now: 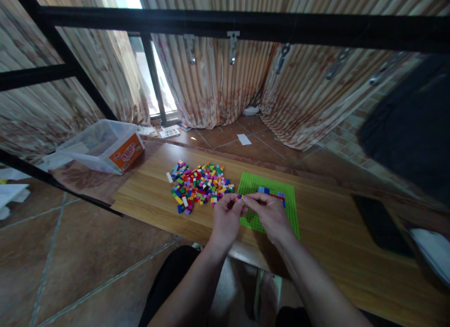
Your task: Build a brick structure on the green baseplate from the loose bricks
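Observation:
My left hand (226, 220) and my right hand (270, 213) meet over the left edge of a green studded baseplate (253, 179). Between their fingertips are small toy bricks (240, 196), one dark purple or blue and one yellow; the fingers cover much of them. Both hands are pinched closed. On the baseplate, just beyond my right hand, stands a short row of blue, red and purple bricks (264, 190), partly hidden by that hand. To the left of my left hand spreads a loose pile of mixed-colour bricks (198, 184).
The wooden table (326, 242) carries a dark flat slab (381, 224) at right, with a white object (432, 252) beyond it. Off the table's left end sits a clear plastic bin (94, 149) with an orange label. A black metal bar (168, 20) crosses above.

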`<state>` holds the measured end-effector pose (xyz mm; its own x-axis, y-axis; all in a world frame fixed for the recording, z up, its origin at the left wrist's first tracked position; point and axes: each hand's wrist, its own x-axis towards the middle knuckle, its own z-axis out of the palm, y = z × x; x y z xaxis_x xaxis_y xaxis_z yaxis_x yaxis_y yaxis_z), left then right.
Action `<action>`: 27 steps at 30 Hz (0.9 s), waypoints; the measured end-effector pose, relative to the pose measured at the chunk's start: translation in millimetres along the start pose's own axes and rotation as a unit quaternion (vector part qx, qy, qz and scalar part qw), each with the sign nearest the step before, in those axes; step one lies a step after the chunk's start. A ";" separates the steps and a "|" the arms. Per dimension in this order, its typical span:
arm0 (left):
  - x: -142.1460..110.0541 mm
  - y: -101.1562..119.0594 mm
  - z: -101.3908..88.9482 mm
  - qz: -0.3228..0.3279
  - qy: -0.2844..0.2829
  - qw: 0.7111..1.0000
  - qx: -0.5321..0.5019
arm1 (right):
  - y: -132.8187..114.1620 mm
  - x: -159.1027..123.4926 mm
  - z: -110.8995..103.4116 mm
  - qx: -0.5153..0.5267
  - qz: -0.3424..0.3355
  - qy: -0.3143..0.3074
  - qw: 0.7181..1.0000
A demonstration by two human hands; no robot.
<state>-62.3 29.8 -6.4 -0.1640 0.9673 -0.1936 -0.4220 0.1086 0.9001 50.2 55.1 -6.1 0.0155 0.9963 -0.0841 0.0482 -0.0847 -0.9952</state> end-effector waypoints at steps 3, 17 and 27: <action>-0.9 2.0 0.6 0.006 0.001 1.000 0.014 | -3.5 -2.9 1.8 0.027 0.020 0.006 0.999; -1.8 3.7 0.3 -0.005 0.004 1.000 0.001 | -16.3 2.2 -25.2 0.181 0.079 0.004 0.980; -2.2 4.3 0.0 -0.013 0.006 1.000 -0.008 | -16.2 18.2 -64.3 0.179 0.034 0.078 0.980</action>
<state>-63.8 28.2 -2.1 -0.1633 0.9611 -0.2226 -0.4412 0.1306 0.8879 113.9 73.8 11.6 0.1608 0.9721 -0.1708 -0.3118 -0.1141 -0.9433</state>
